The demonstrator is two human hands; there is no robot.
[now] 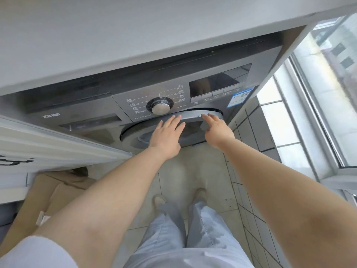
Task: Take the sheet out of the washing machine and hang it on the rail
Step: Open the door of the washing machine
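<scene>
A dark grey front-loading washing machine stands under a white counter. Its round door appears slightly ajar, its rim sticking out toward me. My left hand reaches to the door with straight fingers, the fingertips touching the rim. My right hand lies on the right part of the rim, fingers extended over it. The sheet is hidden from view, and no rail is in sight.
A white counter overhangs the machine. A cardboard box lies on the floor at the left under a white frame. A tiled wall and a window are at the right. My legs and feet stand on the tiled floor.
</scene>
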